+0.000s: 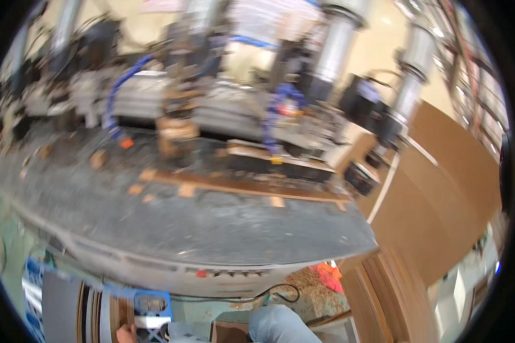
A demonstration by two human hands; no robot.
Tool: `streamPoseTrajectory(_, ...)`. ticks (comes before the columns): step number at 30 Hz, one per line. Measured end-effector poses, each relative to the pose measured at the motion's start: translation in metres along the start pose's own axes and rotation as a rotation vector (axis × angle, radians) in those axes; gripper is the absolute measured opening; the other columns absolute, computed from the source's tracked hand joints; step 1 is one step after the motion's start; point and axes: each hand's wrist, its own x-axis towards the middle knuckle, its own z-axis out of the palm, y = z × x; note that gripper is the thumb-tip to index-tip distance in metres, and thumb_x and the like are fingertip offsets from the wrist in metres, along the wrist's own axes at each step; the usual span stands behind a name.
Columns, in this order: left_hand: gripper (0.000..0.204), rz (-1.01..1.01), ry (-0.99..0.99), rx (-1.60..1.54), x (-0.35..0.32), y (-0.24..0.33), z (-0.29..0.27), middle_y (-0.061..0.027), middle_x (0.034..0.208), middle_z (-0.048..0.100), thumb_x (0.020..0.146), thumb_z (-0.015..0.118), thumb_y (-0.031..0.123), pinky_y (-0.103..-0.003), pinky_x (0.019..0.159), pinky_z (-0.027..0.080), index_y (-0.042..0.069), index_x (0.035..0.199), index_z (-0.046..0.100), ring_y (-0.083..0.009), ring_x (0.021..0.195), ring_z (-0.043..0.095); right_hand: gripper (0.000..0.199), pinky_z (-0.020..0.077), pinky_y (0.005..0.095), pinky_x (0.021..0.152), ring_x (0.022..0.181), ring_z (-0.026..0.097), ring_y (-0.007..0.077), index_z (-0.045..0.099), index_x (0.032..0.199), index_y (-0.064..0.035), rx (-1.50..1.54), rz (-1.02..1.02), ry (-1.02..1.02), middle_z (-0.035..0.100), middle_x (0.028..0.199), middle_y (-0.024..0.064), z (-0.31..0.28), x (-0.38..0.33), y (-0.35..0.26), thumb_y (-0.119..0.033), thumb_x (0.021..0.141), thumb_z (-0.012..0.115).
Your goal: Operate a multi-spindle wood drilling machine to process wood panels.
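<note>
At the lower left edge, my left hand is closed at the near end of a brown wooden board. This board stands at the right side of a stack of grey and brown panels. Only part of the hand shows, and the picture is smeared by motion. My right hand is out of the picture. Ahead is a machine with a dark grey worktable, where a long brown strip lies among small wood offcuts.
Blue hoses with coloured tips and metal cylinders hang over the worktable. Large brown sheets lean at the right, above stacked boards. A blue plastic crate, a black cable and sawdust are below.
</note>
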Motion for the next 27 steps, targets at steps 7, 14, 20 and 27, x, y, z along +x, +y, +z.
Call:
streamPoseTrajectory(7,0.019,0.821,0.106,-0.683,0.013,0.415,-0.167,-0.0053,0.048,0.045,0.080,0.063,0.014,-0.026,0.045,0.035,0.001,0.068,0.055,-0.0121,0.044,0.044,0.044,0.0474,0.0289,0.068,0.074,0.058,0.0152,0.063,0.090,-0.0065,0.461,0.043,-0.236,0.062,0.078,0.0051,0.002,-0.026,0.062,-0.034,0.061,0.080)
streamPoseTrajectory(14,0.051,1.043,0.176,0.297,0.107,0.600,-0.076,-0.0101,0.129,0.046,0.078,0.062,0.043,-0.051,0.100,0.032,0.013,0.119,0.054,-0.0287,0.121,0.042,0.039,0.0401,0.0232,0.050,0.056,0.048,0.0072,0.056,0.075,-0.0029,0.895,0.167,0.147,0.051,0.060,-0.0010,-0.055,-0.074,0.201,-0.007,0.048,0.085)
streamPoseTrajectory(20,0.056,0.944,-0.072,0.272,0.157,0.622,-0.044,-0.0103,0.129,0.046,0.077,0.062,0.046,-0.056,0.103,0.023,0.014,0.121,0.054,-0.0296,0.125,0.037,0.045,0.0434,0.0284,0.060,0.067,0.054,0.0151,0.062,0.077,-0.0027,0.644,-0.043,0.559,0.055,0.073,0.0047,-0.099,-0.017,0.172,-0.019,0.045,0.088)
streamPoseTrajectory(27,0.048,1.167,-0.051,0.153,0.156,0.627,-0.067,-0.0123,0.114,0.056,0.078,0.062,0.042,-0.041,0.095,0.036,0.009,0.112,0.058,-0.0292,0.111,0.049,0.050,0.0442,0.0302,0.068,0.076,0.054,0.0197,0.065,0.091,-0.0026,0.758,-0.586,0.623,0.055,0.082,0.0075,-0.219,0.136,0.032,-0.021,0.050,0.085)
